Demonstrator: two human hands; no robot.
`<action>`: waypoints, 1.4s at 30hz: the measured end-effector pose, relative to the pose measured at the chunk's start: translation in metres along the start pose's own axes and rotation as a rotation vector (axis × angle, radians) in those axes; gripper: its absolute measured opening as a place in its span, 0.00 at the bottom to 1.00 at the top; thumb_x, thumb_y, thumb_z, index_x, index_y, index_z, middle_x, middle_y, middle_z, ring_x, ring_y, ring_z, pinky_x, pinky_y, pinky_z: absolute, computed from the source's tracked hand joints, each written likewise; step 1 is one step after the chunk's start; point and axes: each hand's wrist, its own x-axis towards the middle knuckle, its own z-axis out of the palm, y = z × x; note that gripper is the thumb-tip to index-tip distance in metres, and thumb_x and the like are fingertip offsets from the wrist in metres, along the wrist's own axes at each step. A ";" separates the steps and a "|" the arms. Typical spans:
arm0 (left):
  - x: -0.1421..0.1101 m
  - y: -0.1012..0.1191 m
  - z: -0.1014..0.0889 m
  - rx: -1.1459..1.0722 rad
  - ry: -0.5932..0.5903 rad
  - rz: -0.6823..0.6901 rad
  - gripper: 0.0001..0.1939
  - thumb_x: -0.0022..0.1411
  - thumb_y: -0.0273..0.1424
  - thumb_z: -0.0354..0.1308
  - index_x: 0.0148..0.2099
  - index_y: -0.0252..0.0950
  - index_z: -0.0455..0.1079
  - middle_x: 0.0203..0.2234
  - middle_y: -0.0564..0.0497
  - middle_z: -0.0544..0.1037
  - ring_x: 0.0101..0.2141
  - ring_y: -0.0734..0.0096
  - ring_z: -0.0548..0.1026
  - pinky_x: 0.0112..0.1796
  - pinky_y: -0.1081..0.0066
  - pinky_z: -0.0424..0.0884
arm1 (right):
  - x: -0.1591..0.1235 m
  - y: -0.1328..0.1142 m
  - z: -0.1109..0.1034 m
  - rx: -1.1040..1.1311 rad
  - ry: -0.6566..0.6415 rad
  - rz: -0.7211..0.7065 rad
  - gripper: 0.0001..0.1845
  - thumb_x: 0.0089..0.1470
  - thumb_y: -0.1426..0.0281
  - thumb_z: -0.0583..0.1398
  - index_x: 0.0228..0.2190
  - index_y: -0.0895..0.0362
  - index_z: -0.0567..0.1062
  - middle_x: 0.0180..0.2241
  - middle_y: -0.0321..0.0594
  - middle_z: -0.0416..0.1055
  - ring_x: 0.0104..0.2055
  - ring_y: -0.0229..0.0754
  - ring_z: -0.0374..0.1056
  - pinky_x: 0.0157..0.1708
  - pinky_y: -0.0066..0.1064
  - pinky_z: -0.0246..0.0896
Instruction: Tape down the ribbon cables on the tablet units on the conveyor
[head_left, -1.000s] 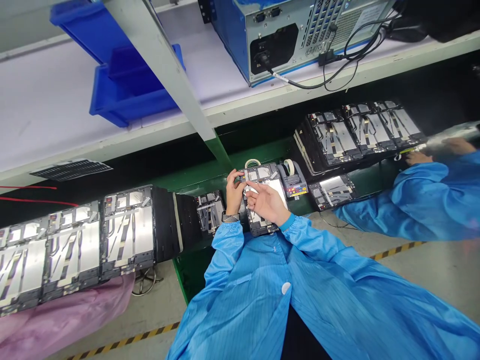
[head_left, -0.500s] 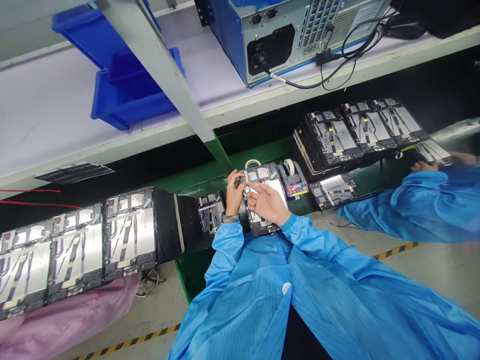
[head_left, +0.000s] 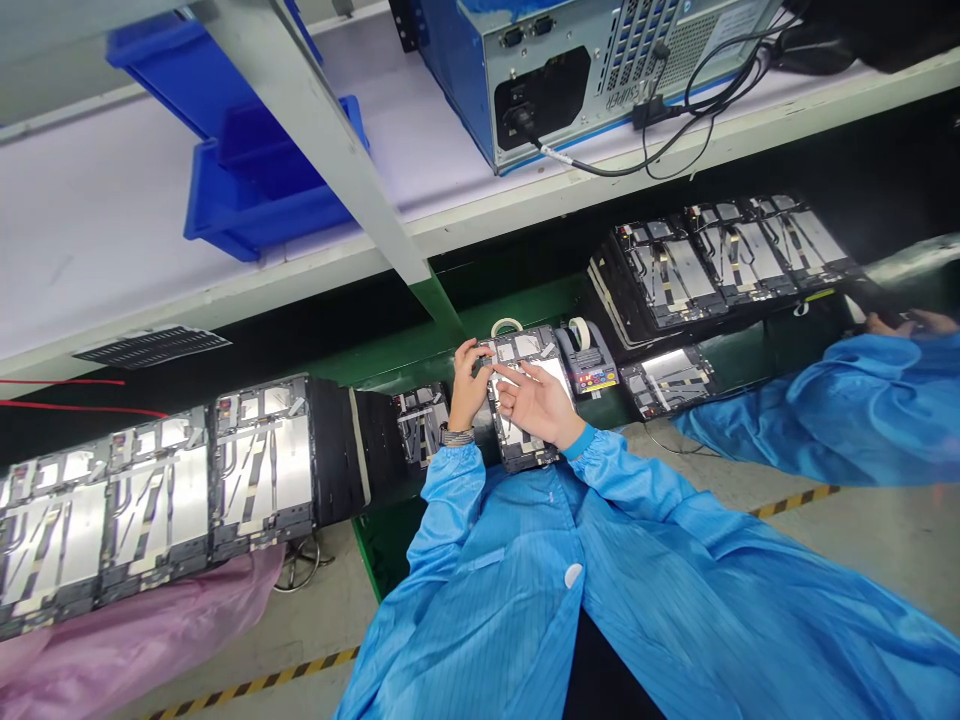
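Observation:
An opened tablet-like device (head_left: 529, 352) with a silver plate and small boards lies on the green conveyor belt (head_left: 450, 335) in front of me. My left hand (head_left: 469, 385) is curled at the device's upper left corner, fingertips pinched on a small part there that I cannot make out. My right hand (head_left: 534, 402) rests over the device's middle, fingers bent and slightly apart, fingertips touching the plate. Both arms wear blue sleeves; a dark band circles my left wrist.
Several more opened devices lie in a row at the left (head_left: 150, 490) and on a black stack at the right (head_left: 712, 260). A tape dispenser (head_left: 589, 358) stands right of my device. A co-worker's blue sleeve (head_left: 840, 400) reaches in from the right. Blue bins (head_left: 255, 180) and a computer case (head_left: 585, 60) sit on the shelf above.
My hands stay on the device, the fingers shifting only slightly. The co-worker's hand at the right has drawn back toward the right edge.

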 end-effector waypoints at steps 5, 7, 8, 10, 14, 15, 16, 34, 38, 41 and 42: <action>0.001 0.000 -0.005 -0.009 -0.050 -0.004 0.12 0.67 0.26 0.56 0.49 0.44 0.75 0.65 0.46 0.67 0.69 0.56 0.65 0.62 0.57 0.68 | -0.009 -0.003 -0.003 -0.344 0.046 0.009 0.20 0.67 0.62 0.52 0.47 0.60 0.78 0.28 0.40 0.73 0.24 0.39 0.60 0.27 0.33 0.58; 0.002 0.000 -0.005 -0.017 -0.056 -0.012 0.12 0.67 0.27 0.57 0.49 0.44 0.76 0.65 0.45 0.67 0.69 0.56 0.65 0.59 0.58 0.71 | -0.013 -0.010 -0.005 -0.723 0.061 -0.129 0.19 0.64 0.64 0.55 0.51 0.58 0.79 0.27 0.37 0.72 0.23 0.40 0.60 0.27 0.33 0.57; 0.002 0.000 -0.005 -0.019 -0.057 -0.014 0.11 0.67 0.27 0.57 0.49 0.44 0.76 0.65 0.45 0.67 0.68 0.55 0.65 0.58 0.59 0.72 | -0.013 -0.015 -0.005 -0.956 0.075 -0.246 0.21 0.64 0.65 0.56 0.53 0.56 0.79 0.27 0.37 0.72 0.25 0.41 0.62 0.29 0.33 0.58; 0.003 -0.002 -0.005 -0.019 -0.059 -0.014 0.12 0.67 0.26 0.57 0.49 0.44 0.76 0.64 0.46 0.67 0.68 0.55 0.66 0.57 0.60 0.73 | -0.011 -0.028 -0.003 -1.458 0.104 -0.493 0.23 0.65 0.68 0.55 0.57 0.54 0.78 0.33 0.40 0.76 0.33 0.44 0.68 0.36 0.35 0.62; 0.004 -0.006 -0.005 -0.026 -0.059 -0.010 0.12 0.67 0.27 0.58 0.50 0.45 0.76 0.64 0.46 0.67 0.68 0.56 0.66 0.56 0.61 0.73 | 0.004 -0.053 0.004 -2.236 0.037 -0.601 0.27 0.68 0.73 0.50 0.63 0.52 0.75 0.44 0.48 0.78 0.44 0.50 0.71 0.43 0.37 0.60; 0.004 -0.008 -0.005 -0.025 -0.060 -0.010 0.12 0.67 0.27 0.58 0.50 0.45 0.76 0.64 0.46 0.67 0.67 0.56 0.66 0.56 0.61 0.74 | 0.009 -0.057 0.004 -2.339 0.006 -0.562 0.28 0.68 0.73 0.50 0.63 0.52 0.75 0.44 0.49 0.77 0.43 0.50 0.71 0.42 0.37 0.59; 0.004 -0.009 -0.005 -0.023 -0.061 -0.009 0.12 0.67 0.27 0.58 0.50 0.45 0.76 0.63 0.46 0.67 0.67 0.56 0.66 0.56 0.61 0.74 | 0.012 -0.059 0.004 -2.400 -0.021 -0.529 0.27 0.68 0.74 0.50 0.63 0.52 0.75 0.44 0.50 0.77 0.42 0.51 0.70 0.40 0.37 0.59; 0.050 0.008 -0.037 0.127 -0.325 0.147 0.07 0.61 0.33 0.67 0.43 0.42 0.79 0.52 0.45 0.76 0.57 0.56 0.74 0.60 0.55 0.68 | 0.022 -0.082 -0.011 -2.205 -0.280 -0.614 0.18 0.59 0.74 0.61 0.50 0.55 0.81 0.37 0.50 0.74 0.39 0.51 0.64 0.40 0.37 0.54; 0.063 0.012 -0.042 0.136 -0.427 0.149 0.08 0.61 0.38 0.68 0.41 0.42 0.80 0.50 0.46 0.78 0.55 0.56 0.75 0.59 0.56 0.70 | 0.011 -0.088 -0.009 -2.112 -0.120 -0.680 0.17 0.63 0.72 0.59 0.50 0.54 0.82 0.38 0.48 0.74 0.42 0.52 0.67 0.42 0.37 0.57; 0.067 0.017 -0.046 0.135 -0.473 0.132 0.12 0.62 0.45 0.68 0.39 0.43 0.80 0.49 0.47 0.78 0.54 0.56 0.76 0.58 0.56 0.70 | -0.003 -0.088 -0.014 -1.920 0.013 -0.767 0.17 0.67 0.67 0.57 0.51 0.52 0.83 0.40 0.46 0.76 0.44 0.53 0.69 0.47 0.39 0.60; 0.068 0.020 -0.046 0.140 -0.481 0.128 0.13 0.61 0.46 0.68 0.39 0.43 0.80 0.49 0.47 0.78 0.53 0.56 0.76 0.58 0.56 0.71 | -0.009 -0.087 -0.017 -1.850 0.045 -0.788 0.16 0.67 0.66 0.57 0.50 0.51 0.83 0.41 0.45 0.76 0.44 0.53 0.69 0.47 0.40 0.60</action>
